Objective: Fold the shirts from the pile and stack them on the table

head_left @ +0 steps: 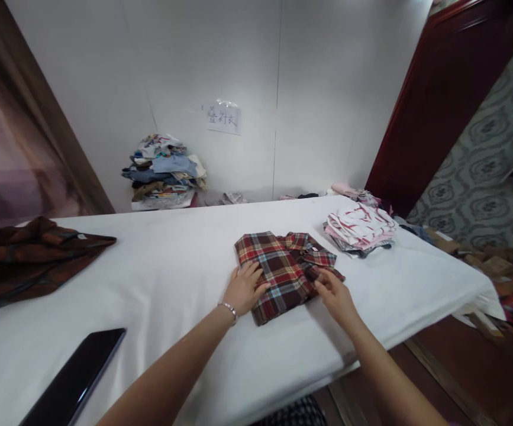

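Note:
A red, brown and cream plaid shirt point(278, 269), partly folded, lies on the white-covered table with its collar toward the right. My left hand point(245, 287), a bracelet at its wrist, rests on the shirt's left edge with the fingers spread flat. On the near right side, my right hand point(334, 293) pinches a dark fold of the same shirt between thumb and fingers.
White cloth covers the table point(171, 260). To the right sits a stack of folded clothes point(360, 228); at left lie a dark rust-coloured garment point(38, 257) and a black phone point(76, 376). Behind the table rises a clothes pile point(165, 168) against the wall.

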Demonstrator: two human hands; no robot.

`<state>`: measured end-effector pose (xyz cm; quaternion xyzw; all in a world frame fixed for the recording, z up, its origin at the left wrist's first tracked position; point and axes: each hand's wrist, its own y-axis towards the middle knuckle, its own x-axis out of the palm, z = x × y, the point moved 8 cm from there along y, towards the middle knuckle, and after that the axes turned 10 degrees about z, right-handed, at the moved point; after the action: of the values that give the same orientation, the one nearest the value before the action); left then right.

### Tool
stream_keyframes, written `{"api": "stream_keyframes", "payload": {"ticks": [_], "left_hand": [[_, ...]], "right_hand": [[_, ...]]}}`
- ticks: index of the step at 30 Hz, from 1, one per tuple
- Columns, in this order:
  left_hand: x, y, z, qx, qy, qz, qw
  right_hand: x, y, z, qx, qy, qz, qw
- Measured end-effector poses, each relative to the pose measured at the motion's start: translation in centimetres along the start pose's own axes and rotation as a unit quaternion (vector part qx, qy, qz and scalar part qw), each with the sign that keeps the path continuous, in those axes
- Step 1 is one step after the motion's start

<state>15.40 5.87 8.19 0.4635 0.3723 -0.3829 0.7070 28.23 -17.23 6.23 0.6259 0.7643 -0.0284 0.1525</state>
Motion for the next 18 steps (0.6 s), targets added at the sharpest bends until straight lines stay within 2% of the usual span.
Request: {"api": "stream_keyframes", "payload": {"ticks": [1, 3, 6, 9, 12, 15, 18], "left_hand": [[0.1, 1.0, -0.3, 0.007, 0.0, 0.0, 1.0], [0.7, 3.3, -1.0, 0.012, 0.004, -0.012, 1.0], [2.3, 7.1, -2.2, -0.004, 0.02, -0.053, 0.998], [4.0, 11.1, -3.0, -0.014, 0.031, -0.09, 0.995], [5.4, 14.5, -3.5, -0.016, 0.037, -0.123, 0.992], [6.8, 17.1, -4.2, -0.036, 0.029, -0.16, 0.986], [7.8, 19.1, -4.6, -0.056, -0.005, -0.161, 0.985]], "right_hand": [[-0.6, -1.2, 1.1, 0.071, 0.037, -0.013, 0.997], [-1.0, -3.8, 2.9, 0.211, 0.115, -0.044, 0.97], [-0.6, -6.6, 3.3, 0.337, 0.214, -0.076, 0.914], [1.0, -7.8, 2.5, 0.39, 0.278, -0.112, 0.871], [3.0, -7.7, 2.0, 0.409, 0.324, -0.137, 0.842], [4.5, -7.1, 2.1, 0.416, 0.347, -0.137, 0.83], [5.6, -6.4, 2.8, 0.442, 0.334, -0.111, 0.825]]}}
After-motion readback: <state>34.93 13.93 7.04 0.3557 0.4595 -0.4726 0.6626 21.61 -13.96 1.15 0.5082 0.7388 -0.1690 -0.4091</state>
